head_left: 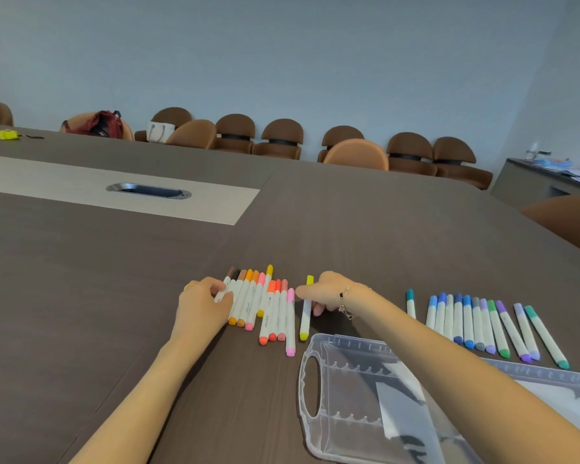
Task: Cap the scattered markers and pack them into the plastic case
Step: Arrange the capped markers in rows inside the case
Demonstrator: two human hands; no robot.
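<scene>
A bunch of capped warm-coloured markers (262, 306) (brown, orange, pink, red) lies side by side on the dark table. My left hand (203, 304) rests at the bunch's left side, fingers touching the brown ones. My right hand (329, 291) lies at its right side, fingers over a single yellow marker (306, 313), index finger touching the pink marker. A second row of blue, purple and green markers (476, 324) lies further right. The clear plastic case (335, 390) lies open near me, with my right forearm crossing above it.
The table has a pale inset strip with a cable slot (148, 190). Brown chairs (282, 137) line the far side, with bags on two of them. A yellow item (7, 134) lies far left. A side counter (549, 177) stands at the right.
</scene>
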